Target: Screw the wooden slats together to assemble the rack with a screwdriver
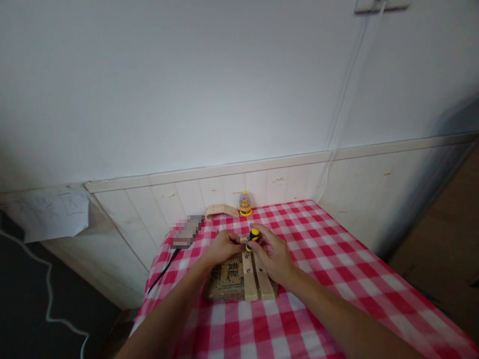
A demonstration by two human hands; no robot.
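Observation:
My right hand point(272, 254) is closed around a small screwdriver point(252, 238) with a black and yellow handle, its tip down on a light wooden slat point(248, 278). A second slat point(265, 284) lies beside it. Both slats rest on a brown wooden board point(226, 279) with a carved pattern. My left hand point(221, 246) lies on the far end of the board, its fingers curled near the screwdriver tip. What those fingers pinch is hidden.
The red and white checked tablecloth point(329, 279) covers a table against a white panelled wall. At the back stand a small yellow-capped container point(245, 204) and a curved wooden piece point(220, 210). A blurred dark device point(186, 232) with a black cable lies at the left corner.

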